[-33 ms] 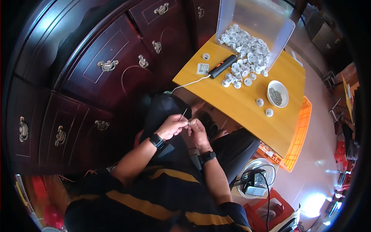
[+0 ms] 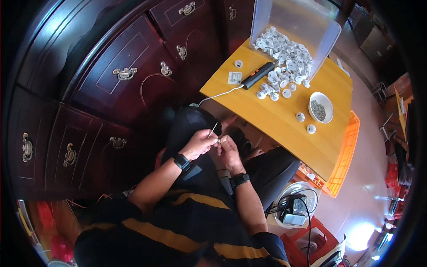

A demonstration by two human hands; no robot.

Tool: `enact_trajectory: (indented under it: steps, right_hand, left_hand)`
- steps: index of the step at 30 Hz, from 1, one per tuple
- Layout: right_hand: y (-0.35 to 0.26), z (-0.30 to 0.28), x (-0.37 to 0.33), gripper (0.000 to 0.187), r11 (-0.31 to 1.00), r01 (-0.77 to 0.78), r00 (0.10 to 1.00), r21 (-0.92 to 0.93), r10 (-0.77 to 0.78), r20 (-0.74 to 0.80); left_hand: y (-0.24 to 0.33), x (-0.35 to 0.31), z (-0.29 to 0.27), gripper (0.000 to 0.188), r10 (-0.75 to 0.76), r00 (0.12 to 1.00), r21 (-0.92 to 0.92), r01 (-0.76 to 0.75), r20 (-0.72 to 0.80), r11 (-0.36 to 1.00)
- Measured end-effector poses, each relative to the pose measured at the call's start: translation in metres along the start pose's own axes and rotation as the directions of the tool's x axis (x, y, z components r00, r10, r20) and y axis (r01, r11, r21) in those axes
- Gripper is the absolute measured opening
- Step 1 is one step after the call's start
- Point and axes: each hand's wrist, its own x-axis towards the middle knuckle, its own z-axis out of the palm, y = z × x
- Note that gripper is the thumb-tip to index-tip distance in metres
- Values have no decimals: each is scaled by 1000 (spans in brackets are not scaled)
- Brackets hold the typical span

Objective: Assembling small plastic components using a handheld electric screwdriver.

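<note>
My left hand (image 2: 200, 145) is closed above my lap, with a thin metal rod (image 2: 214, 128) sticking up from its fingers. Touching it at the fingertips, my right hand (image 2: 230, 155) is closed in a pinch. A tiny brass-coloured piece (image 2: 219, 140) shows between the two hands, too small to name. On the yellow table (image 2: 271, 113) ahead lies a heap of white round plastic parts (image 2: 287, 55). Two similar white parts, one nearer (image 2: 311, 129) and one farther (image 2: 300, 117), sit beside a white bowl (image 2: 330, 111) of small metal pieces (image 2: 317, 109).
A black stick-shaped device (image 2: 259, 75) with a white cord lies near a printed label (image 2: 234, 78). A clear plastic bin (image 2: 324, 33) rises behind the heap. An orange basket (image 2: 349, 138) stands right of the table, a dark wooden cabinet (image 2: 102, 93) at left, a red stool (image 2: 320, 236) lower right.
</note>
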Motion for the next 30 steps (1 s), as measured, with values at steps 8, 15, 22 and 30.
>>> enact_trajectory:
  steps: [8,15,22,30]
  right_hand:
    - [-4,0,-2,18,985,-165,983,49,168,-73]
    - [-2,7,1,24,950,-128,984,-284,88,-152]
    - [2,3,0,25,895,-46,994,-444,-2,-108]
    - [-2,9,0,23,732,209,963,-648,-270,6]
  left_hand:
    - [6,-10,12,7,628,718,839,-512,300,184]
    - [-5,-1,2,8,605,782,757,-483,148,440]
    - [0,2,0,12,314,949,580,-233,-42,781]
    - [-1,3,-18,7,-201,979,-169,206,46,964]
